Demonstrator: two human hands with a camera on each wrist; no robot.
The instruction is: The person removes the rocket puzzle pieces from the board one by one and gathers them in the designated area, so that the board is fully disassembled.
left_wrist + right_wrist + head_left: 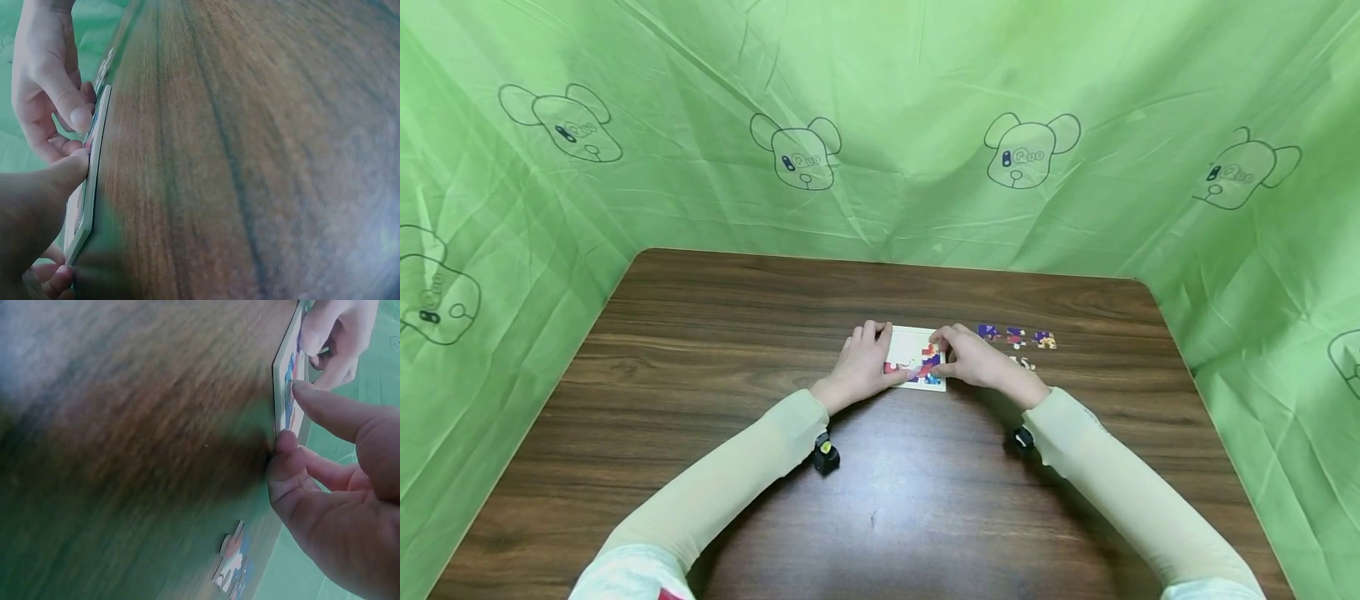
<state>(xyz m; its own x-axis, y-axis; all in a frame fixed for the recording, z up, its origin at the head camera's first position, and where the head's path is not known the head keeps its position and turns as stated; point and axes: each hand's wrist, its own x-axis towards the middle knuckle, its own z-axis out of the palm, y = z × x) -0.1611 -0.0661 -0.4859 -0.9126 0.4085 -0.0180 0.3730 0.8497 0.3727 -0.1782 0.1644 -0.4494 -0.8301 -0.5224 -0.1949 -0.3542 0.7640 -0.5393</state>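
A small white jigsaw tray (913, 337) lies flat on the table, with colourful pieces (931, 367) fitted along its bottom and right side. My left hand (863, 367) holds the tray's left side, fingers along the edge and thumb across the lower pieces. At the opposite side, my right hand (973, 357) has curled fingers at the tray's right edge. Its thumb (325, 409) touches the pieces on top. The left wrist view shows the tray edge-on (94, 181), with both thumbs over it. Part of the picture is hidden under my fingers.
Loose jigsaw pieces, purple (988, 332), purple and red (1016, 337) and purple and yellow (1044, 339), lie right of the tray. A pale piece (1024, 363) sits nearer my right wrist. Green curtains (880, 200) surround the brown wooden table (715, 333).
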